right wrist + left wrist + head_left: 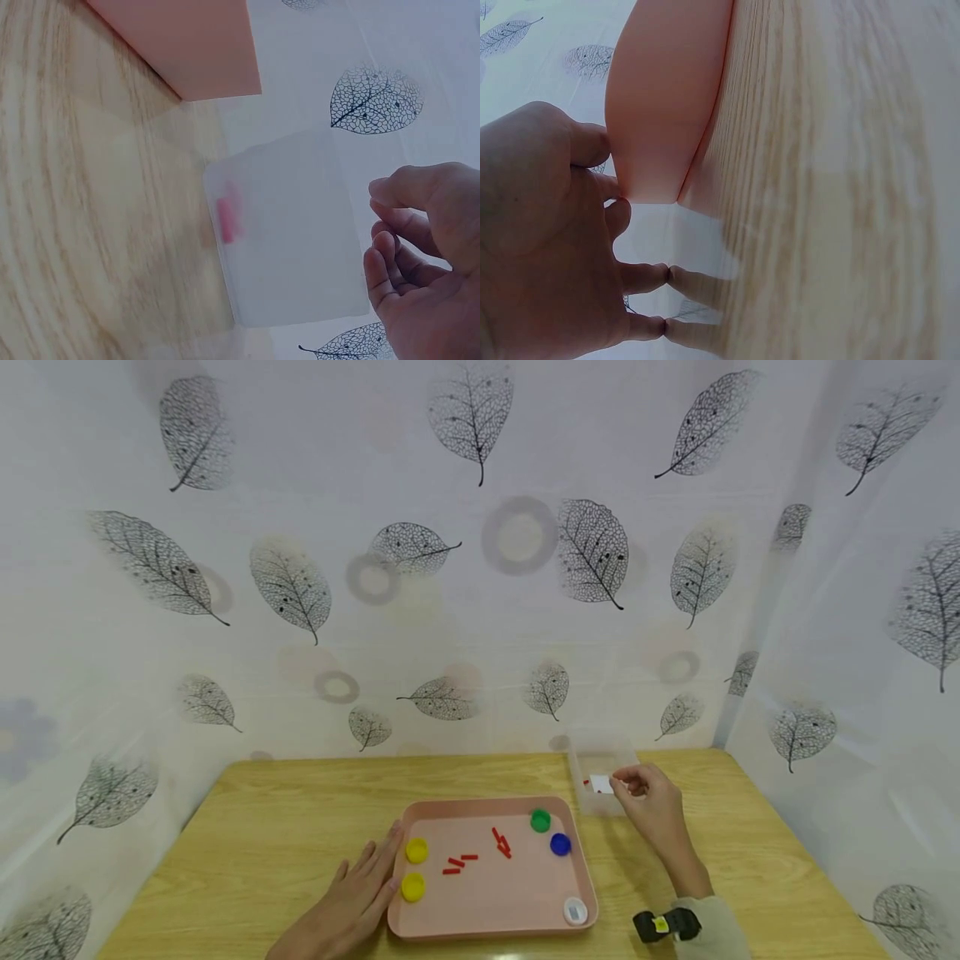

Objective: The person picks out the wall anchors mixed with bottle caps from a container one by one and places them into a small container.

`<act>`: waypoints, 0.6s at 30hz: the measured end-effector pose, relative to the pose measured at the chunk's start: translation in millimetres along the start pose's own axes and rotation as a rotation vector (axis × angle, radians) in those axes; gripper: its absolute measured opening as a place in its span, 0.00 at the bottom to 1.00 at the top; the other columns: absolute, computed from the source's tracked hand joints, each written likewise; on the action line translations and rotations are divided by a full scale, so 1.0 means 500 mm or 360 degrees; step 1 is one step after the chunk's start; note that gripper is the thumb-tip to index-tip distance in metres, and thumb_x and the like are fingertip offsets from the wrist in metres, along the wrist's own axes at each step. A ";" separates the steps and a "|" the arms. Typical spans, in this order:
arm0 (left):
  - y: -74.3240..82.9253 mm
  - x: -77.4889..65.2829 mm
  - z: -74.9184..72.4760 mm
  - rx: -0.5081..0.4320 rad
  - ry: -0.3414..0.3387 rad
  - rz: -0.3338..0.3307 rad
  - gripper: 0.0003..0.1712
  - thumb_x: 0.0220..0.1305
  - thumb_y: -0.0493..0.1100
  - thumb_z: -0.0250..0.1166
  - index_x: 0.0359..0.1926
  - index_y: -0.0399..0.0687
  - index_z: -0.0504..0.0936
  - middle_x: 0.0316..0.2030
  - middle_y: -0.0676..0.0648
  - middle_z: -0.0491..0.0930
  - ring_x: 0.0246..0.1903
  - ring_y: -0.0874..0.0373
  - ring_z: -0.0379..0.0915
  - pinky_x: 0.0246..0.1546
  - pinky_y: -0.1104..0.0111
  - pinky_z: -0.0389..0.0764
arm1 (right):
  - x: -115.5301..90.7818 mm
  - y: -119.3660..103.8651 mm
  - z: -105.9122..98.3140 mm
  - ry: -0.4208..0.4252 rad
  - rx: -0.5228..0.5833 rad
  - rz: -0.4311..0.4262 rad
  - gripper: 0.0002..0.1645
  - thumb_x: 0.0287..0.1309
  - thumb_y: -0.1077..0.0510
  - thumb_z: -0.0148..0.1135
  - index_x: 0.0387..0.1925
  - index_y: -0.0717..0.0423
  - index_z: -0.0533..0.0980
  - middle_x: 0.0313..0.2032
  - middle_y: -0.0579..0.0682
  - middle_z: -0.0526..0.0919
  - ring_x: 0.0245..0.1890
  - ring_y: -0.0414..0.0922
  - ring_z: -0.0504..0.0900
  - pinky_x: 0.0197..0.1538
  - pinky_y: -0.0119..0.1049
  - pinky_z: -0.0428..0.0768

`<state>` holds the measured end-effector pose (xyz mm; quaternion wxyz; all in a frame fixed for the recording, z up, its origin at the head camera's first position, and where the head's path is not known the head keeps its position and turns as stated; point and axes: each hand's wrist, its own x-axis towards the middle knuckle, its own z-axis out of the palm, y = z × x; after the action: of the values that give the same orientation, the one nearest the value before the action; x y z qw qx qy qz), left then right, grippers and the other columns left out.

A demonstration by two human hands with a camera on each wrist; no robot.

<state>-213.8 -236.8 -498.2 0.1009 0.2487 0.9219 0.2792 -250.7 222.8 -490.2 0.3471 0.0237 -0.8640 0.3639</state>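
My left hand [348, 893] lies along the left side of a pink tray [487, 922], its fingers fairly straight. In the left wrist view, fingers touch the tray's outer wall [664, 112], while others reach down to the table. My right hand [654, 803] is raised over a translucent box [581, 777] at the tray's far right. Its fingers are bent, with thumb and forefinger tips close together; I cannot tell whether something small is between them. Inside the box are a white card [601, 784] and small red pieces [226, 220], blurred through its wall.
Several short red sticks [468, 857] lie in two groups in the tray. Two yellow caps [413, 887] sit at its left, a green cap [540, 821] and a blue cap [560, 844] at the upper right, a white round piece [575, 911] at the lower right. A leaf-print curtain [480, 627] backs the wooden table [300, 793].
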 end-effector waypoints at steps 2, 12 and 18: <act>-0.001 -0.001 0.000 -0.0007 0.0002 0.0009 0.36 0.84 0.55 0.40 0.84 0.54 0.41 0.81 0.47 0.43 0.76 0.30 0.44 0.63 0.22 0.40 | 0.000 -0.004 -0.002 -0.0007 0.0001 0.0007 0.06 0.53 0.70 0.75 0.30 0.62 0.84 0.28 0.51 0.81 0.27 0.37 0.76 0.33 0.16 0.73; 0.001 -0.004 -0.001 0.0013 0.0017 0.0009 0.36 0.84 0.55 0.40 0.83 0.53 0.41 0.81 0.47 0.44 0.76 0.29 0.45 0.63 0.22 0.42 | 0.002 -0.058 -0.005 -0.0061 0.0104 -0.0076 0.08 0.51 0.72 0.75 0.32 0.61 0.84 0.28 0.48 0.81 0.27 0.39 0.77 0.33 0.23 0.78; -0.001 -0.003 -0.001 0.0016 0.0006 -0.0003 0.35 0.84 0.55 0.40 0.83 0.53 0.41 0.81 0.46 0.45 0.76 0.29 0.44 0.63 0.22 0.41 | -0.005 -0.090 0.004 -0.0134 0.0156 -0.0050 0.08 0.52 0.70 0.76 0.33 0.59 0.84 0.29 0.45 0.80 0.28 0.38 0.77 0.33 0.27 0.80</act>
<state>-213.0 -238.2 -498.0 0.0982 0.2478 0.9237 0.2751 -236.6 187.8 -465.1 0.3146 0.0696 -0.8584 0.3991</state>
